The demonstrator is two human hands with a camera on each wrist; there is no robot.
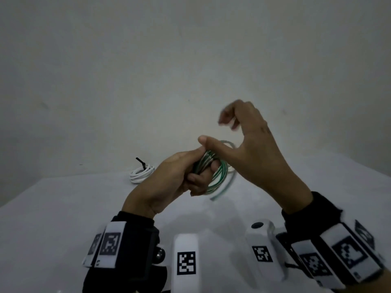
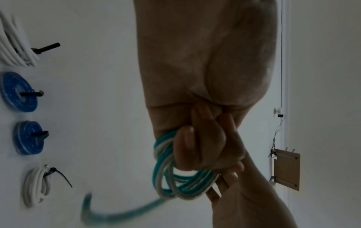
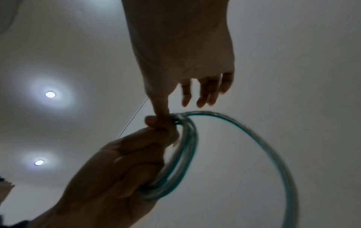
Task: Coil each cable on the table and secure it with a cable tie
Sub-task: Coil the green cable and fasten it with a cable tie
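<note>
A green-and-white cable (image 1: 221,176) is wound into a small coil held above the table. My left hand (image 1: 182,176) grips the coil on one side, fingers curled round the strands (image 2: 166,177). My right hand (image 1: 239,144) is just above and to the right. Its thumb (image 3: 160,111) lies against the top of the coil beside my left thumb, and its other fingers (image 3: 203,95) hang free and hold nothing. The cable's loose end (image 1: 224,189) swings below the coil, blurred, as a wide loop (image 3: 273,154) in the right wrist view.
Tied coils lie on the white table (image 1: 63,218): a white coil (image 1: 140,173) with a black cable tie at the far edge, and in the left wrist view two blue coils (image 2: 18,91) (image 2: 29,137) and two white ones (image 2: 37,185) (image 2: 13,46). A wooden board (image 2: 286,169) hangs on the wall.
</note>
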